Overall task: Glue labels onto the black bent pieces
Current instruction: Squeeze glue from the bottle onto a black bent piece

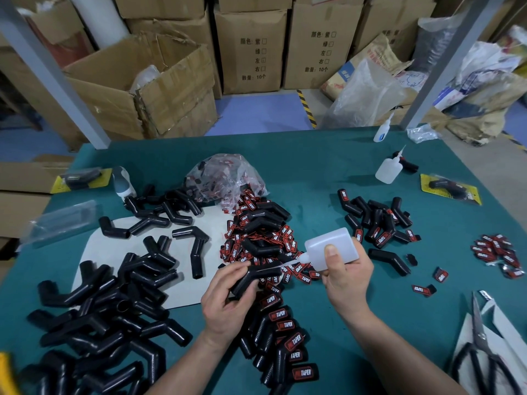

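Note:
My left hand [225, 303] grips one black bent piece [252, 277] just above the green table [328, 172]. My right hand [346, 276] squeezes a translucent white glue bottle [332, 245], tilted left, its thin nozzle touching the top of that piece. A heap of red-and-black labels [256, 240] lies right behind the hands. Unlabelled bent pieces [108, 312] are piled at the left. A row of labelled pieces [281, 337] runs between my forearms toward the near edge.
More labelled pieces [376, 220] lie at the right, with a small label pile [497, 253] beyond. Two spare glue bottles [387, 168] stand at the back right. Scissors [482, 349] rest at the near right. A plastic bag of labels [225, 178] sits mid-table. Cardboard boxes [251, 47] stand behind.

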Available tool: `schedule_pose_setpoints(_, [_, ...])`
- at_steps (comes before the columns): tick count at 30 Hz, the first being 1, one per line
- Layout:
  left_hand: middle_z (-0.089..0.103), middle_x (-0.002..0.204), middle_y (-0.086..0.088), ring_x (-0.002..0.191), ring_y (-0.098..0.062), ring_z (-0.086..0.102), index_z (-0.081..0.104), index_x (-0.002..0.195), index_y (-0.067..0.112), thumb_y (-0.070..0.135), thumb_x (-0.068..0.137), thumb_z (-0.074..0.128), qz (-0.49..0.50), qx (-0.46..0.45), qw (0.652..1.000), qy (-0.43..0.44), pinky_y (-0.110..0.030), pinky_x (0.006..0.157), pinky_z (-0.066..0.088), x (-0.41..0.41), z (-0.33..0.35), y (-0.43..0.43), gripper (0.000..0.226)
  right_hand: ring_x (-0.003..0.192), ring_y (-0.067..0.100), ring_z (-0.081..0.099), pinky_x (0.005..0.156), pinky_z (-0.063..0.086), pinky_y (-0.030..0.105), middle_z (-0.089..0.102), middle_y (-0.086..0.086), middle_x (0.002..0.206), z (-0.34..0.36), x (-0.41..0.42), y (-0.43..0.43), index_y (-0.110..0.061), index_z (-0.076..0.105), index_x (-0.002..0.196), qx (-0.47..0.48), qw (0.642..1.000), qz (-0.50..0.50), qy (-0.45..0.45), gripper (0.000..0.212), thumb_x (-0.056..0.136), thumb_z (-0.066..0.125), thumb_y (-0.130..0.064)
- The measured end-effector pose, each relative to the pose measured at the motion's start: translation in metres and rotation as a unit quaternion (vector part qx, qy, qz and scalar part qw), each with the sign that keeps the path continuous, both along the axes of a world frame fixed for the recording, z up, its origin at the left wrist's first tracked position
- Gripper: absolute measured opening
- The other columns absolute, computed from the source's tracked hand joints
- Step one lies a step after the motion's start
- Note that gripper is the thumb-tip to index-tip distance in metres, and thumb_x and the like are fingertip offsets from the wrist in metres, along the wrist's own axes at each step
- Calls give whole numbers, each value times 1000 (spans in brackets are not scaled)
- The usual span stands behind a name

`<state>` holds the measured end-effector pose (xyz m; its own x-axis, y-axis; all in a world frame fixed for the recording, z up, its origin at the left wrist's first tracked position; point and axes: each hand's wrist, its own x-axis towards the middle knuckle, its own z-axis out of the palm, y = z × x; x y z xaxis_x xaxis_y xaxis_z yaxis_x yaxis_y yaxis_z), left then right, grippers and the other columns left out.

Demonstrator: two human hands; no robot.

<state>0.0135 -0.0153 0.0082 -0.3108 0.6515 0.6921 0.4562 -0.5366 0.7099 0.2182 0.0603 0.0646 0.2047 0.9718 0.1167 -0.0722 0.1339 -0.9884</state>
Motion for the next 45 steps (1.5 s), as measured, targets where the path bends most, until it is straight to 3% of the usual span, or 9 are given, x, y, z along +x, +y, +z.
schedule_pose_setpoints(7, [68,115,-6,107,-18,70,68,108,-6,18,95,75,1,6,1000,1,-28,99,55,1,5,-1,28,63,45,60,52,50,59,60,6,68,2,0,-1,-25,66,83,-4,1000,-6,-6,50,71,74,-73])
schedule_pose_setpoints(12, [70,106,-16,104,-18,70,67,107,-5,18,95,74,3,3,1000,0,-29,96,56,1,5,0,27,63,29,57,56,47,48,58,-1,65,4,-3,-2,-28,66,80,0,1000,-16,-5,35,73,74,-62])
schedule_pose_setpoints(15, [68,105,-17,104,-18,70,70,103,-7,17,94,74,7,0,1000,3,-29,95,57,2,4,0,25,63,27,56,56,46,44,59,-1,64,5,-4,-4,-29,67,79,5,1000,-11,3,22,74,72,-50])
schedule_pose_setpoints(20, [70,107,-14,104,-19,70,68,108,-2,18,95,75,3,0,1000,0,-31,95,57,1,2,0,25,63,28,56,56,46,45,60,-1,64,7,-4,-4,-31,67,78,10,1000,-13,-3,19,73,72,-49])
schedule_pose_setpoints(26, [67,114,-4,106,-17,69,65,113,2,20,95,75,5,2,1000,-6,-27,97,55,-1,0,1,27,66,29,58,55,50,57,63,2,67,5,-3,-3,-30,68,81,6,1000,-2,5,24,73,74,-51])
schedule_pose_setpoints(35, [67,113,-7,107,-17,69,65,114,2,18,93,75,5,2,1000,-4,-27,97,55,-1,-2,1,28,63,38,58,53,49,57,60,2,67,7,-3,-4,-31,66,80,13,999,-18,-28,23,73,72,-53])
schedule_pose_setpoints(39, [70,110,-7,107,-16,69,70,109,2,18,93,75,8,-3,1000,-3,-26,97,54,-1,-2,1,24,60,29,56,52,48,51,60,-2,64,8,-4,-5,-35,66,78,20,999,-17,-38,18,73,71,-51])
schedule_pose_setpoints(43, [69,109,-6,106,-16,69,68,112,3,21,94,75,14,-5,1000,-12,-25,97,54,0,-1,0,26,60,40,55,52,49,59,57,4,66,5,-2,-3,-31,64,77,13,999,-24,-43,24,73,72,-54])
schedule_pose_setpoints(45, [67,112,-6,106,-15,69,65,114,3,21,94,75,14,-4,1000,-15,-24,98,53,0,0,0,28,62,33,55,52,48,60,56,6,66,4,-1,-2,-30,64,78,8,999,-27,-37,31,72,73,-59])
